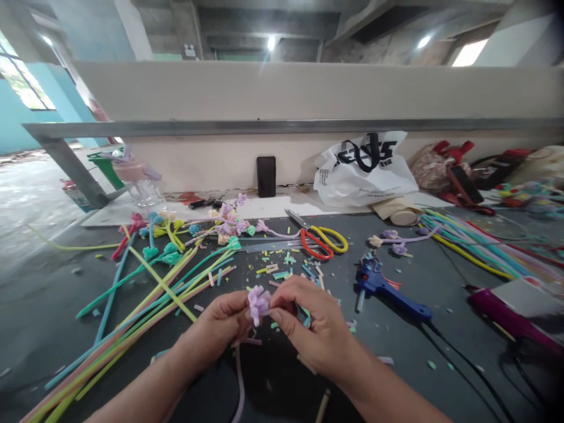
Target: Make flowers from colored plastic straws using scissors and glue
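Head view: with the scissors point(312, 228) as landmark, a cup point(132, 170) with a pink lid stands far to their left and a little behind, near the end of the dark surface point(409, 346). Left of the scissors and nearer the wearer lies a loose fan of stems point(163, 285) in yellow, pink, blue and green, some crossing others. Green flowers point(171, 256) lie among their upper ends, and keys point(200, 204) lie behind these, left of and beyond the scissors.

In front of the scissors and to their left, the left hand point(220, 320) has its grip closed on a lilac flower point(259, 304). A lilac stem point(240, 376) hangs below, and may belong to it, though the hand hides any join. Behind the scissors and to their left, a phone point(267, 176) stands upright. Cut scraps point(282, 274) are strewn in front of them. Also in front, the right hand point(317, 323) pinches the flower's right edge between thumb and finger.

Right of the scissors and behind, a white bag point(365, 185) sits slumped. Right and nearer lies a blue glue gun point(396, 296). Far right of the scissors are more stems point(469, 247), laid side by side.
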A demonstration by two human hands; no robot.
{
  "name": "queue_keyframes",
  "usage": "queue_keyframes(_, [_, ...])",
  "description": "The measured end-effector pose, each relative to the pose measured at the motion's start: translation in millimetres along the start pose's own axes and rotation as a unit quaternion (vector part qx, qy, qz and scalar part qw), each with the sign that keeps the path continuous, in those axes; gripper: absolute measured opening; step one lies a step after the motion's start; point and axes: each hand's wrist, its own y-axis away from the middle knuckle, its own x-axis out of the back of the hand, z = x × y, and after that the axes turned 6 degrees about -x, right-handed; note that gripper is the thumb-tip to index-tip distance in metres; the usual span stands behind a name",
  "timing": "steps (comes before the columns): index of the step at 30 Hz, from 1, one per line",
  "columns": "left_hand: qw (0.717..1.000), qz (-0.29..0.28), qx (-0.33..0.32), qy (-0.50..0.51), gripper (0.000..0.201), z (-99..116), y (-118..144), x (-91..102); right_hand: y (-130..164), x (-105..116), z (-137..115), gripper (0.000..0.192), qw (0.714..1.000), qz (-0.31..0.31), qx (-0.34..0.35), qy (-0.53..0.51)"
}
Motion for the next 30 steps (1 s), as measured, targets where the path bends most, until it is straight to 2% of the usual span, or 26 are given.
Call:
queue_keyframes(3, [0.999, 0.007, -0.03, -0.042, 0.023, 2.3, 0.2, -0.7, 0.8, -3.0, 2.9, 0.004, 1.0, 0.003, 0.004, 0.022])
queue_keyframes(11, [0.982, 0.018, -0.107, -0.153, 0.018, 8.7, 2.4, -1.7, 1.5, -7.9, 5.5, 0.008, 0.997, 0.03, -0.056, 0.038])
queue_keyframes(16, [0.994, 0.066, -0.064, -0.06, 0.026, -3.1, 3.1, -9.6, 2.1, -12.7, 7.0, 0.012, 0.995, 0.067, -0.064, 0.047])
queue_keyframes(20, [0.996, 0.066, -0.008, 0.057, 0.026, -11.9, 4.6, -16.6, 4.5, -13.1, 9.2, 0.014, 0.995, 0.08, 0.024, 0.058])
queue_keyframes(24, [0.989, 0.049, 0.004, 0.142, 0.02, -9.6, 6.1, -20.9, 6.6, -9.6, 9.6, 0.02, 0.988, 0.07, 0.096, 0.101])
queue_keyframes(27, [0.985, 0.042, 0.01, 0.168, 0.019, -7.8, 6.5, -21.7, 7.4, -7.1, 8.3, 0.019, 0.982, 0.043, 0.132, 0.132])
queue_keyframes(30, [0.99, 0.046, 0.013, 0.129, 0.022, -7.6, 6.1, -20.8, 7.0, -6.8, 6.9, 0.019, 0.982, 0.052, 0.127, 0.129])
